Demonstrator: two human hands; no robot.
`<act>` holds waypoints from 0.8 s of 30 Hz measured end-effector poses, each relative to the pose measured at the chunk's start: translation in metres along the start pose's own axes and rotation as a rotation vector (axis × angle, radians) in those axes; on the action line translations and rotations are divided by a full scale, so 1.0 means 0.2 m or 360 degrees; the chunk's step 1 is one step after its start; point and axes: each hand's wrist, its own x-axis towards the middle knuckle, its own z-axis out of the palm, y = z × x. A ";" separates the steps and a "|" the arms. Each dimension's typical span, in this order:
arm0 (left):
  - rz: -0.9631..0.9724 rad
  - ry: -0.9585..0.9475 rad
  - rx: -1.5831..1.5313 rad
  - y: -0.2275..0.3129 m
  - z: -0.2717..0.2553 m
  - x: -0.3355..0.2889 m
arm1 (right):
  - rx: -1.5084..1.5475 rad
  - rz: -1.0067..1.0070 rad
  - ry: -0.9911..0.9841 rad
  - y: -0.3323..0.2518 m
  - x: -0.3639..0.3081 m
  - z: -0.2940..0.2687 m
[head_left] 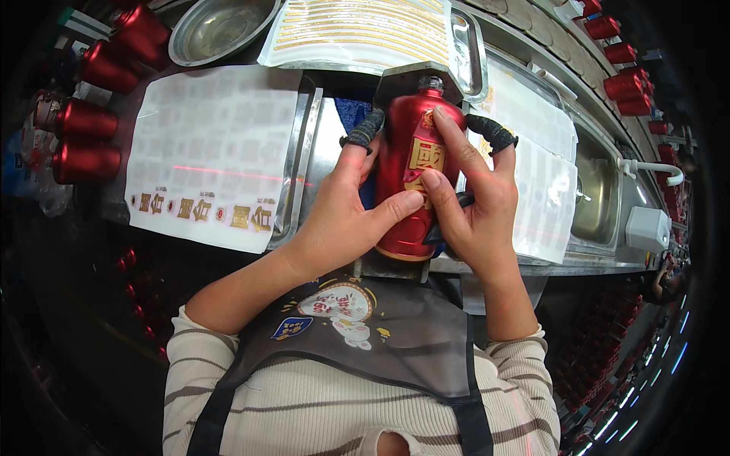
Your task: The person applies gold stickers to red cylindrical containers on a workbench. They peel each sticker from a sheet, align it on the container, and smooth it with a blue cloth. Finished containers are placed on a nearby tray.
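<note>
A glossy red bottle (397, 156) with a bare neck lies in front of me, its neck pointing away, in a metal holder (391, 82). Gold and red decals (426, 154) run down its front. My left hand (342, 205) grips its left side, thumb pressed on the lower front. From the right, my right hand (485, 201) holds it, with thumb and a fingertip on the decals. Dark wrapping covers a finger on each hand. Something dark, partly hidden, shows under the right palm.
A decal sheet (217, 137) lies left on a metal tray (304, 163). Behind are a striped gold sheet (357, 34) and a steel bowl (222, 34). More sheets (540, 182) and a sink (597, 194) are at right. Red bottles (87, 159) line the left side.
</note>
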 end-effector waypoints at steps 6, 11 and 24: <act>0.0089 0.0095 -0.0052 0.00 0.01 0.03 | 0.0483 0.0495 0.0088 0.04 0.00 -0.02; -0.0068 0.0121 -0.0240 0.06 0.03 0.11 | 0.0943 0.0664 0.0178 0.08 0.02 0.03; -0.0084 0.0228 -0.0379 0.07 0.04 0.14 | 0.1195 0.0706 0.0183 0.05 0.05 0.04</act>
